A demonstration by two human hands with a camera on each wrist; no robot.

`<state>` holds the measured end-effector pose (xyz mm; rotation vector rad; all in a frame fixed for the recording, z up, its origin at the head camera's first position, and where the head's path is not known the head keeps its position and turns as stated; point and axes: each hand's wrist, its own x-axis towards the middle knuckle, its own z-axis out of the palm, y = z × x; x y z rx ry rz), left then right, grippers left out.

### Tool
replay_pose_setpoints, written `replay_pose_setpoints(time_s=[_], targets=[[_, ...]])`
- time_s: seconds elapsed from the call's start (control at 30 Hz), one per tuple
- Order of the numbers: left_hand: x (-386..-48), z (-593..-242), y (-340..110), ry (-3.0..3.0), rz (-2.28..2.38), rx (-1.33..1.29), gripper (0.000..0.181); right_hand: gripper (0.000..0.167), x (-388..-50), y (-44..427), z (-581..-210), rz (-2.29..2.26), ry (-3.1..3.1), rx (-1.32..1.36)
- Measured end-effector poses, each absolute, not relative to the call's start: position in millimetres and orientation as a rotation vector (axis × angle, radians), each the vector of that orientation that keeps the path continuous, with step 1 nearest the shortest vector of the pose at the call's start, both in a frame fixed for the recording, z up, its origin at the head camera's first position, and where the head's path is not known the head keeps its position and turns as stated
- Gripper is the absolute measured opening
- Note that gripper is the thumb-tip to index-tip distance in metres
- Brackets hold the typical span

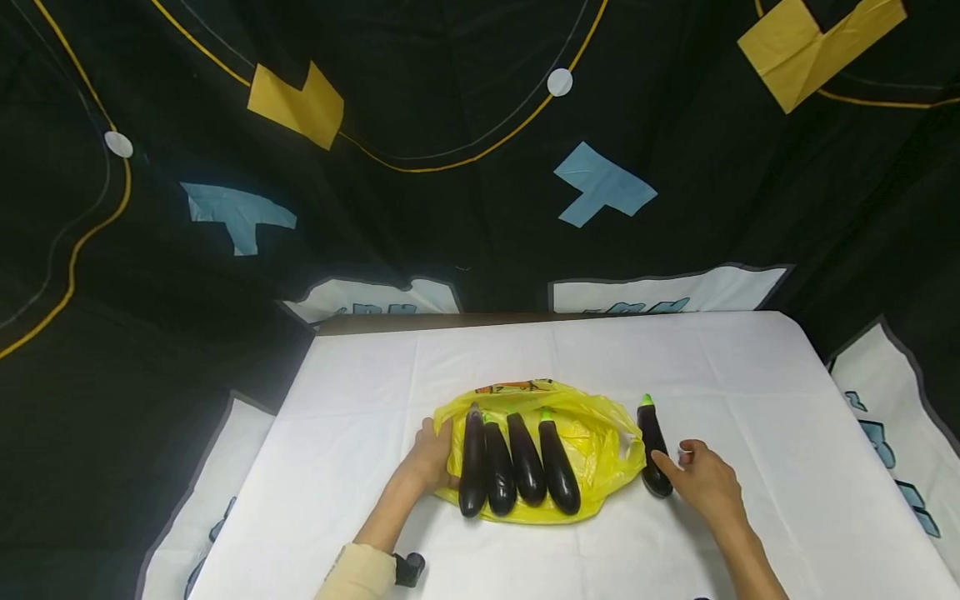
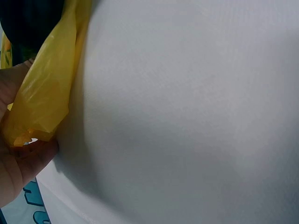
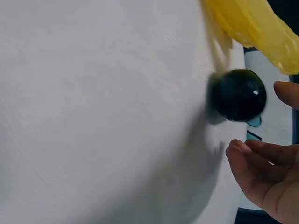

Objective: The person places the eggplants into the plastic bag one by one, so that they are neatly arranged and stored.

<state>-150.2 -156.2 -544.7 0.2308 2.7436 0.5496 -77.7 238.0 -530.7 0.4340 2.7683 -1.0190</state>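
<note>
A yellow plastic bag (image 1: pixel 600 425) lies spread on the table with its mouth gaping. Several dark purple eggplants (image 1: pixel 527 458) lie side by side in it, green stem ends pointing away. My left hand (image 1: pixel 431 457) holds the bag's left edge; in the left wrist view the yellow film (image 2: pixel 46 88) passes between thumb and fingers. One more eggplant (image 1: pixel 652 437) lies on the cloth just right of the bag. Beside its near end is my right hand (image 1: pixel 708 487), fingers loosely bent. The right wrist view has this eggplant's round end (image 3: pixel 242 95) apart from thumb and fingers.
White cloth covers the table (image 1: pixel 675 358). A black curtain (image 1: pixel 450 225) with yellow and blue patches hangs behind it. A dark strap with a small black device (image 1: pixel 408 569) sits at the left wrist.
</note>
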Motion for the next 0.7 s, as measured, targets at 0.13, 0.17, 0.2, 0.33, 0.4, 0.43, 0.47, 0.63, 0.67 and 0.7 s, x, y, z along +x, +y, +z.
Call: replay_pose_setpoints(time_s=[0.13, 0.17, 0.2, 0.33, 0.4, 0.43, 0.47, 0.63, 0.67, 0.7], targets=[[-150.0, -544.9, -156.0, 2.742, 0.56, 0.224, 0.11, 0.073, -78.9, 232.8, -540.6, -1.015, 2.783, 0.42], [-150.2, -545.0, -155.9, 2.742, 0.562, 0.222, 0.109, 0.072, -79.1, 231.7, -542.4, -1.016, 2.785, 0.421], [-150.4, -544.8, -155.7, 2.743, 0.559, 0.222, 0.109, 0.072, -79.1, 230.8, -543.5, -1.019, 2.786, 0.427], [-150.6, -543.7, -154.6, 2.754, 0.547, 0.234, 0.108, 0.069, -79.0, 229.1, -545.4, -1.044, 2.775, 0.453], [-150.7, -543.6, -154.2, 2.758, 0.536, 0.236, 0.109, 0.066, -79.0, 228.8, -545.2, -1.058, 2.767, 0.451], [-150.5, -543.5, -154.1, 2.758, 0.534, 0.236, 0.109, 0.065, -79.1, 228.8, -545.1, -1.064, 2.765, 0.447], [-150.4, -543.5, -154.1, 2.758, 0.535, 0.235, 0.109, 0.064, -79.1, 228.9, -545.0, -1.066, 2.763, 0.444], [-149.9, -543.8, -154.4, 2.758, 0.529, 0.234, 0.11, 0.065, -79.3, 229.8, -544.1, -1.075, 2.753, 0.449], [-150.0, -544.2, -154.6, 2.759, 0.524, 0.234, 0.11, 0.066, -79.1, 230.1, -543.7, -1.076, 2.749, 0.455], [-150.3, -544.6, -154.8, 2.758, 0.518, 0.235, 0.111, 0.067, -79.0, 230.4, -543.2, -1.08, 2.744, 0.461]])
